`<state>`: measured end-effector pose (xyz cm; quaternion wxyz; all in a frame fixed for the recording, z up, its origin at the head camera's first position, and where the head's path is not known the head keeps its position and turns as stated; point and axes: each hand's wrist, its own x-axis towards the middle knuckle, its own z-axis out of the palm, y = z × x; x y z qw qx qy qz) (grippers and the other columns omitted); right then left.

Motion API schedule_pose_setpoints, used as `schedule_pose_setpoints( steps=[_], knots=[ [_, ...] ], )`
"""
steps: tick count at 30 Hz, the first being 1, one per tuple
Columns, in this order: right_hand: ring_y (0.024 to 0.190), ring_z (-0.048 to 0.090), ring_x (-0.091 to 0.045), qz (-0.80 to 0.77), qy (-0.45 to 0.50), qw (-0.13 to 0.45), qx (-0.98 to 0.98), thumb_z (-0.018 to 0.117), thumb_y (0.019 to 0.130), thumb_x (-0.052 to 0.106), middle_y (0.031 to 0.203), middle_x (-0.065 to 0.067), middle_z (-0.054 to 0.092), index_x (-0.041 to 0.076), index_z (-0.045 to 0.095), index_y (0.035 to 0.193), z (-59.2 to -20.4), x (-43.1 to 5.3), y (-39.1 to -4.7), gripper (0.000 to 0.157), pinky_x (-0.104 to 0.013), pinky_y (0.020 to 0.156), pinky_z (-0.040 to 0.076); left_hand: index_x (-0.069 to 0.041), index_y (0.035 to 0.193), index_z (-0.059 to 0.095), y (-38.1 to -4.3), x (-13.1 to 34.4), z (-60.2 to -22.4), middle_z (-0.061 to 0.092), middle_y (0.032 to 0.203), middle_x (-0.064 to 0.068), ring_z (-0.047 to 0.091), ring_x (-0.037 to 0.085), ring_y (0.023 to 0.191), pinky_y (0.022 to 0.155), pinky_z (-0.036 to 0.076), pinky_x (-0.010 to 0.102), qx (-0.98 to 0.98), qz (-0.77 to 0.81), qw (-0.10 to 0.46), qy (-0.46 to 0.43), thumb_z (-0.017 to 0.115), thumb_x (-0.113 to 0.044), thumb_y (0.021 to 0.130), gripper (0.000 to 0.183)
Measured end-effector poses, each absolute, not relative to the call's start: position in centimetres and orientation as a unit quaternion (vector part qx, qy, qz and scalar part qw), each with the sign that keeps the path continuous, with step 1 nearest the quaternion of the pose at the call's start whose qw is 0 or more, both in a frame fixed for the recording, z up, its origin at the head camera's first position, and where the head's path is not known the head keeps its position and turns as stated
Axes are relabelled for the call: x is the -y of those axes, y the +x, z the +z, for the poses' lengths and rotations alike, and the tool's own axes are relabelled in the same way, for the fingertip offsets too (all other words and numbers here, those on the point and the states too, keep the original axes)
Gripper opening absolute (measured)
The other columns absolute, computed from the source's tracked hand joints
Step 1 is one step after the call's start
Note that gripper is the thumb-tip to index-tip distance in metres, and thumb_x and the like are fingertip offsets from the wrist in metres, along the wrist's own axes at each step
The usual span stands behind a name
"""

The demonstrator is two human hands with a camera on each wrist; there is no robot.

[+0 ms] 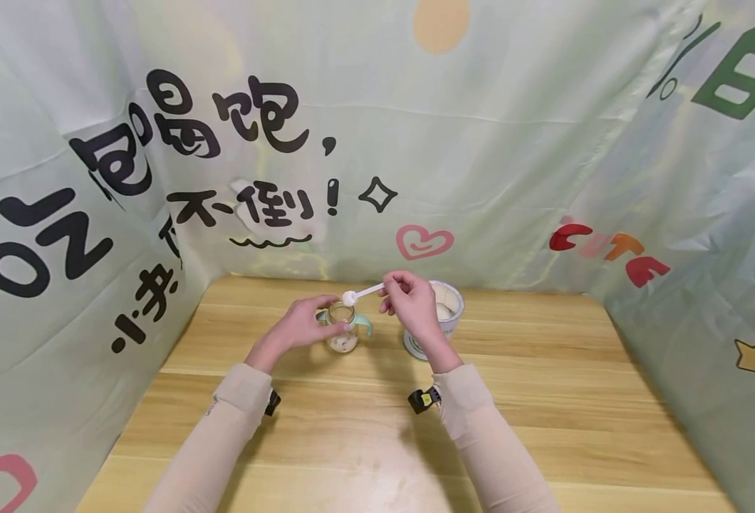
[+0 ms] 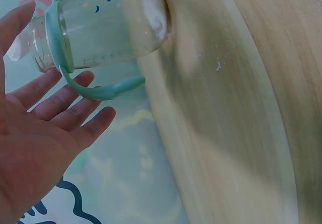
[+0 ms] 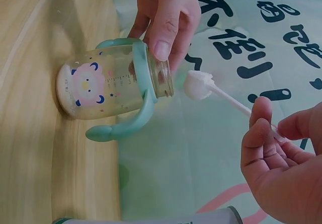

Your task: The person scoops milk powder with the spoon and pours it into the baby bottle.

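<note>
A clear baby bottle [image 3: 113, 83] with mint-green handles and a printed animal face stands upright on the table, its mouth uncovered. White powder [image 3: 64, 90] lies at its bottom. My left hand [image 1: 307, 323] holds the bottle by the neck, thumb [image 3: 162, 51] on one side and fingers [image 2: 60, 100] on the other. Between thumb and fingertips, my right hand [image 1: 412, 303] pinches the handle of a white scoop [image 3: 234, 102]. The scoop's bowl [image 1: 349, 298], heaped with white powder, is right by the bottle's mouth. Behind the right hand stands an open can [image 1: 456, 313] of powder.
The wooden table [image 1: 352, 442] carries a few white specks [image 2: 218, 66] of powder near the bottle. Printed cloth walls [image 1: 480, 142] rise behind the table and along both sides.
</note>
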<state>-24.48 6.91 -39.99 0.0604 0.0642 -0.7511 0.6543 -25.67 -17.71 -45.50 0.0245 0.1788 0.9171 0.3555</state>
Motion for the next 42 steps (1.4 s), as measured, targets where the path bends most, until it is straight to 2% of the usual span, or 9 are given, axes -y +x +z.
schedule_pose_setpoints(
  steps=[2,7,15,24,30,35,38,42],
  knots=[
    [0.057,0.066,-0.012,0.651,0.068,0.059,0.754,0.06,0.107,0.015,0.097,-0.028,0.075,0.001,0.073,0.11,-40.0,-6.8,-24.4,0.019,-0.022,0.056,0.056,-0.008,0.151,0.055,-25.7,17.7,-45.7,0.064,0.144,0.023,0.063,0.041,0.131,0.113,0.049,0.061,-0.916,0.358,0.024,0.178,0.08,-0.052,0.09,0.08],
    [0.058,0.067,-0.012,0.64,0.075,0.058,0.762,0.06,0.106,0.015,0.089,-0.016,0.076,0.002,0.073,0.108,-40.1,-6.7,-24.1,0.018,-0.024,0.057,0.057,-0.007,0.151,0.055,-25.7,17.7,-46.2,0.067,0.141,0.019,0.064,0.037,0.127,0.112,0.051,0.057,-0.915,0.363,0.026,0.176,0.081,-0.049,0.09,0.079],
    [0.06,0.067,-0.012,0.64,0.085,0.049,0.762,0.059,0.106,0.015,0.097,-0.028,0.075,0.002,0.073,0.109,-40.6,-6.6,-24.1,0.019,-0.022,0.058,0.056,-0.005,0.151,0.056,-25.5,17.7,-46.5,0.068,0.139,0.019,0.065,0.036,0.127,0.11,0.052,0.056,-0.914,0.364,0.02,0.177,0.08,-0.045,0.091,0.076],
    [0.063,0.071,-0.014,0.634,0.088,0.048,0.767,0.057,0.106,0.013,0.096,-0.026,0.076,0.002,0.072,0.109,-40.8,-6.5,-24.0,0.019,-0.023,0.059,0.058,-0.005,0.15,0.056,-25.6,17.6,-46.6,0.067,0.141,0.019,0.063,0.038,0.13,0.112,0.051,0.057,-0.915,0.365,0.018,0.17,0.08,-0.046,0.091,0.076],
    [0.064,0.071,-0.015,0.631,0.091,0.046,0.769,0.057,0.105,0.011,0.089,-0.016,0.076,-0.002,0.073,0.11,-41.0,-6.4,-24.0,0.02,-0.025,0.06,0.06,-0.006,0.151,0.055,-25.6,17.7,-46.5,0.067,0.14,0.019,0.064,0.037,0.128,0.111,0.051,0.057,-0.916,0.363,0.021,0.167,0.081,-0.046,0.091,0.076],
    [0.065,0.072,-0.016,0.624,0.098,0.05,0.773,0.058,0.104,0.011,0.088,-0.014,0.075,-0.004,0.072,0.111,-41.2,-6.4,-24.1,0.022,-0.026,0.061,0.061,-0.008,0.149,0.058,-25.6,17.7,-46.4,0.069,0.137,0.016,0.065,0.035,0.125,0.11,0.052,0.056,-0.915,0.366,0.021,0.168,0.082,-0.044,0.091,0.073],
    [0.067,0.073,-0.017,0.617,0.1,0.053,0.778,0.057,0.104,0.01,0.089,-0.013,0.075,0.0,0.073,0.109,-41.2,-6.4,-24.0,0.02,-0.028,0.062,0.062,-0.008,0.148,0.059,-25.6,17.7,-46.3,0.07,0.134,0.015,0.066,0.034,0.122,0.108,0.053,0.055,-0.916,0.365,0.019,0.169,0.081,-0.044,0.091,0.071],
    [0.068,0.073,-0.021,0.614,0.099,0.056,0.781,0.057,0.102,0.009,0.088,-0.013,0.076,0.004,0.074,0.105,-41.2,-6.5,-23.8,0.018,-0.038,0.066,0.065,-0.008,0.148,0.059,-25.6,17.7,-46.3,0.071,0.133,0.015,0.065,0.034,0.122,0.108,0.053,0.055,-0.916,0.364,0.019,0.167,0.082,-0.044,0.091,0.071]
  ],
)
